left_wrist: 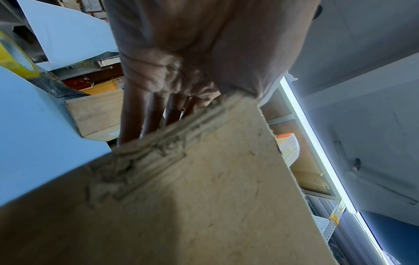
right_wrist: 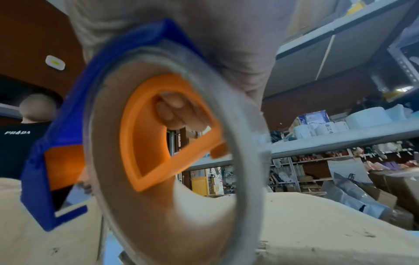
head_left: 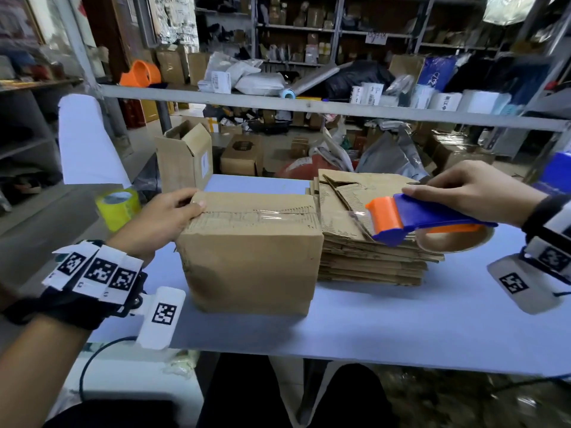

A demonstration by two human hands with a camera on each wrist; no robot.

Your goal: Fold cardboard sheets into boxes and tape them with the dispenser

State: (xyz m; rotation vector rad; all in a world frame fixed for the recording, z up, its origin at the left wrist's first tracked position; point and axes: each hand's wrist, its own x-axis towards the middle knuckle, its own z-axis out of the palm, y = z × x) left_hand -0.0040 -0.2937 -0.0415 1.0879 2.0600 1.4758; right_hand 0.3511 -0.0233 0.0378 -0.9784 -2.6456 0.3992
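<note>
A folded cardboard box (head_left: 250,251) stands on the table, with clear tape (head_left: 268,215) along its top seam. My left hand (head_left: 167,217) grips the box's left end: thumb on the top seam, fingers (left_wrist: 152,116) down the side of the box (left_wrist: 204,197). My right hand (head_left: 472,193) grips the blue and orange tape dispenser (head_left: 426,220) just right of the box, above a stack of flat cardboard sheets (head_left: 370,242). A strip of tape runs from the box's right edge to the dispenser's mouth. The right wrist view shows the dispenser (right_wrist: 68,143) and its nearly spent roll (right_wrist: 106,125) close up.
A yellow tape roll (head_left: 117,206) sits at the table's left end. An open cardboard box (head_left: 185,159) stands behind the table (head_left: 401,329). A grey shelf rail (head_left: 309,105) crosses above the far edge, with cluttered shelves and parcels beyond.
</note>
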